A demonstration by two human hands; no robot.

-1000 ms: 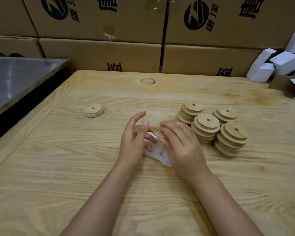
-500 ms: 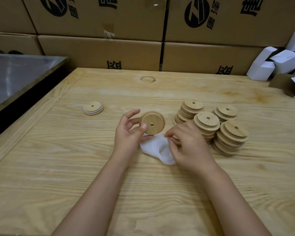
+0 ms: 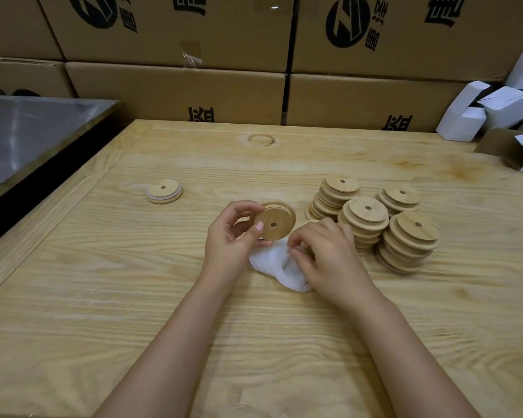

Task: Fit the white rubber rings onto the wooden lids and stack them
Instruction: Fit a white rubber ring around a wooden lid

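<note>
My left hand [image 3: 234, 236] holds a round wooden lid [image 3: 276, 221] upright, its flat face with a small centre hole turned toward me. Just below it lies a heap of white rubber rings [image 3: 272, 262] on the table. My right hand [image 3: 326, 254] rests on the right side of that heap, fingertips pinched into the white rings. Several stacks of bare wooden lids [image 3: 410, 236] stand to the right of my hands. One lid with a white ring fitted [image 3: 164, 191] lies alone at the left.
The wooden table [image 3: 133, 297] has a raised border at the left and back. A grey metal surface [image 3: 28, 134] adjoins it on the left. Cardboard boxes [image 3: 178, 95] wall off the back. Small white cartons [image 3: 480, 113] are piled at the back right.
My left hand lifted a lid off the table and turned it upright. My right hand let go of the lid and dropped onto the white rings.
</note>
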